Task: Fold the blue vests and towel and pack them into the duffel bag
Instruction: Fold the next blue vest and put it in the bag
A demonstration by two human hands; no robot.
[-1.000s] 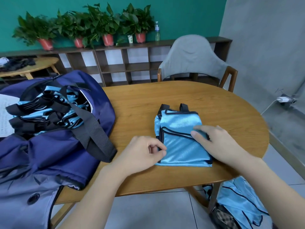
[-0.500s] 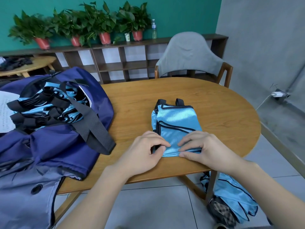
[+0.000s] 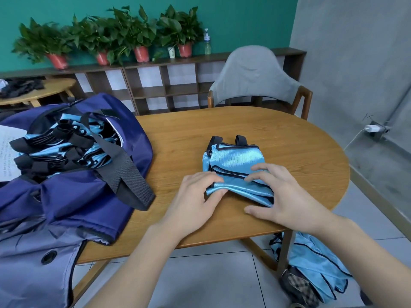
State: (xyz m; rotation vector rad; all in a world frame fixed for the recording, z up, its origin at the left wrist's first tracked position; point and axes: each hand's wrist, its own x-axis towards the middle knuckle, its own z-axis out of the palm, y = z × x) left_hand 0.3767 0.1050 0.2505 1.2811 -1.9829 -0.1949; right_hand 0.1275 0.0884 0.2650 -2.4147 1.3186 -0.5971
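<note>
While both my hands, left hand (image 3: 195, 194) and right hand (image 3: 282, 196), pinch the folded vest's (image 3: 235, 161) near edge, the open duffel bag (image 3: 73, 187) lies at the frame's left, nearer my left.

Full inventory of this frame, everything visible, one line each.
folded vest: 1, light blue with black trim, on the table, under both hands
duffel bag: 1, navy, open, left end of table
packed vests: several, blue and black, inside the bag
table: 1, wood, oval
loose vests: a pile, light blue, floor under the table's right side
chair: 1, grey with wood frame, far side
shelf unit: 1, dark wood, against the teal wall
potted plants: 4, green in red pots, on the shelf
bottle: 1, clear, on the shelf
left hand: pinches the vest's near left corner
right hand: holds the vest's near right edge
</note>
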